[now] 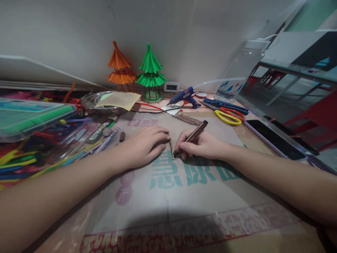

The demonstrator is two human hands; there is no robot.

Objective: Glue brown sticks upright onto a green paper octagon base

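Note:
A brown marker (194,135) is held in my right hand (202,143) like a pen, slanting, with its tip down at a thin brown stick (171,149). The stick lies on the printed plastic sheet (147,207), and its near end looks paler. My left hand (144,146) rests palm down, its fingertips closed on the stick's far end, which they partly hide. Left of that hand lies a small brown marker cap (122,136). Several brown sticks (188,119) lie together beyond my hands.
Orange (121,66) and green (149,72) pagoda models stand by the wall. A blue glue gun (184,96), yellow-handled scissors (228,117), a phone (275,138) and a clear bottle (233,75) are at the right. Fuzzy craft stems (18,161), a plastic case (37,117) and a bowl (88,103) crowd the left.

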